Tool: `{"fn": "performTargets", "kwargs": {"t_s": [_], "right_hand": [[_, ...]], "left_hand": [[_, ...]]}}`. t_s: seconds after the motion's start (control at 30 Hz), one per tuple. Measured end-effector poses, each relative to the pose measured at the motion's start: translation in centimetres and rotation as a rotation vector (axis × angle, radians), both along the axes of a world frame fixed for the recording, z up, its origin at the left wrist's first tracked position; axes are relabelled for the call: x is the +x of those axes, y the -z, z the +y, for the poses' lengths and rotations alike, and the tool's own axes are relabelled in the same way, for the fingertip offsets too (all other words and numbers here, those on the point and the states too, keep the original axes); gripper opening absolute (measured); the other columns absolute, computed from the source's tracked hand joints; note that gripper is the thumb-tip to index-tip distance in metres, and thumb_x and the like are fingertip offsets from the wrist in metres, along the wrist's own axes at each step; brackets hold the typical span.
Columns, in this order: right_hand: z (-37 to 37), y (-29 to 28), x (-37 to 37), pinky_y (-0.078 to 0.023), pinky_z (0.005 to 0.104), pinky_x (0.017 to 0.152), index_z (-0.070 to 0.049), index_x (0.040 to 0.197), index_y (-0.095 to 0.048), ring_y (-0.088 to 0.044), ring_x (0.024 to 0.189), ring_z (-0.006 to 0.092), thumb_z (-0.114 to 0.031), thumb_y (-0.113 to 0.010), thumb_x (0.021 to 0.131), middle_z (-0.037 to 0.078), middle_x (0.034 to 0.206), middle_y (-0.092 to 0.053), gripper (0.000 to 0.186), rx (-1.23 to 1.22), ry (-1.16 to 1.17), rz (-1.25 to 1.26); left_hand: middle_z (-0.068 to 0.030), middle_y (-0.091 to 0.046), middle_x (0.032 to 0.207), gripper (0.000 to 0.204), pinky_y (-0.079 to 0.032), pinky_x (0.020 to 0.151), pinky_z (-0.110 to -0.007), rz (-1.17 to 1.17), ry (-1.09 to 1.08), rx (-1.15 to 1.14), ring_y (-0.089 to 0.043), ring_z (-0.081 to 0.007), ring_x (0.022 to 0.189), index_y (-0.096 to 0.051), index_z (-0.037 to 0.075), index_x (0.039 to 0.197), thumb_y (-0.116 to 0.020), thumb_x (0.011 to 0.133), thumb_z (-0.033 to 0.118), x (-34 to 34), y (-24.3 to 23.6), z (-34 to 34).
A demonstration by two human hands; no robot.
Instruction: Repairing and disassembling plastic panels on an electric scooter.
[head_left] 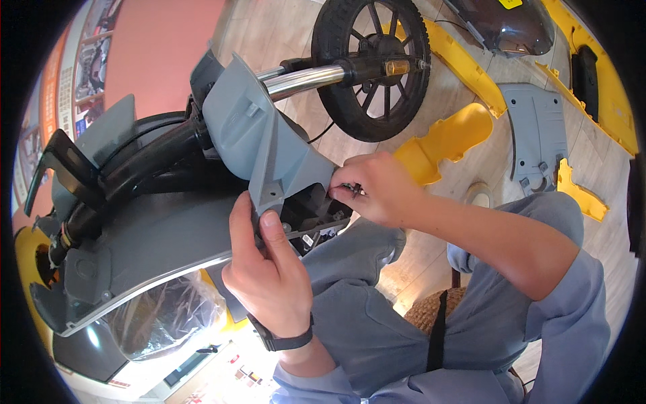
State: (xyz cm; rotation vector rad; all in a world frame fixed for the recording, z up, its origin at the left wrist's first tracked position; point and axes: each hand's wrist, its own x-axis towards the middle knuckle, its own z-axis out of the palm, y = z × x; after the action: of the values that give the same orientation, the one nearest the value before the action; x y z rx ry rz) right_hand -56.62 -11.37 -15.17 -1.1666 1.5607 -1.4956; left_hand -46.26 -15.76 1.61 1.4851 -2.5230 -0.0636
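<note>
A scooter lies partly stripped in front of me, its spoked front wheel [385, 47] toward the far side. My left hand [269, 279], with a dark watch on the wrist, grips the lower edge of a grey plastic panel [249, 128] between thumb and fingers. At the panel's right corner my right hand [380, 188] is closed in a pinch. A small dark bit shows at its fingertips, too hidden to name. Between the hands an opening shows a dark inner part [311, 205]. A chrome fork tube [306, 83] runs from behind the panel to the wheel.
Several yellow body panels, one of them a curved cover [447, 141], lie on the wooden floor at right. Beside them are a flat grey panel [538, 124] and a tinted clear cover [508, 27]. Clear plastic wrap [165, 316] lies below the scooter's edge.
</note>
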Motion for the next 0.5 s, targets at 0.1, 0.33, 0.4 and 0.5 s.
{"fn": "performTargets", "kwargs": {"t_s": [0.1,0.33,0.4,0.5], "right_hand": [[0.0,-0.4,-0.1,-0.05,0.0415,0.063,-0.008,0.087,-0.074,-0.065,0.072,0.0323,-0.015,-0.073,0.082,0.012,0.076,-0.066,0.009,-0.02,0.004,0.135],[0.1,-0.9,1.5,-0.05,0.0397,0.062,-0.006,0.089,-0.072,-0.066,0.072,0.0317,-0.016,-0.073,0.082,0.013,0.078,-0.067,0.012,-0.008,0.144,0.055],[0.2,-1.1,1.9,-0.051,0.039,0.062,-0.005,0.089,-0.071,-0.066,0.073,0.032,-0.016,-0.073,0.082,0.013,0.079,-0.067,0.013,0.034,0.177,-0.042],[0.4,-1.0,2.0,-0.051,0.0382,0.064,-0.004,0.09,-0.07,-0.066,0.075,0.0326,-0.016,-0.073,0.083,0.015,0.081,-0.068,0.013,0.147,0.091,-0.187]], "left_hand": [[-0.0155,-0.064,0.067,0.033,-0.046,0.052,-0.031,-0.047,-0.04,0.017,-0.061,-0.0212,0.053,-0.063,-0.002,0.125,-0.058,0.101,0.021,-0.2,-0.3,-0.1],[-0.0158,-0.062,0.065,0.032,-0.045,0.052,-0.031,-0.032,-0.02,-0.007,-0.06,-0.02,0.052,-0.063,-0.002,0.123,-0.058,0.101,0.021,-0.2,-0.3,0.0],[-0.0158,-0.063,0.066,0.032,-0.046,0.052,-0.031,-0.025,-0.022,-0.002,-0.06,-0.0194,0.052,-0.063,-0.002,0.123,-0.058,0.101,0.02,-0.1,-0.2,0.0],[-0.0158,-0.063,0.066,0.033,-0.046,0.052,-0.031,-0.017,-0.006,-0.007,-0.06,-0.0192,0.053,-0.063,-0.003,0.123,-0.058,0.101,0.021,0.2,0.1,0.0]]}}
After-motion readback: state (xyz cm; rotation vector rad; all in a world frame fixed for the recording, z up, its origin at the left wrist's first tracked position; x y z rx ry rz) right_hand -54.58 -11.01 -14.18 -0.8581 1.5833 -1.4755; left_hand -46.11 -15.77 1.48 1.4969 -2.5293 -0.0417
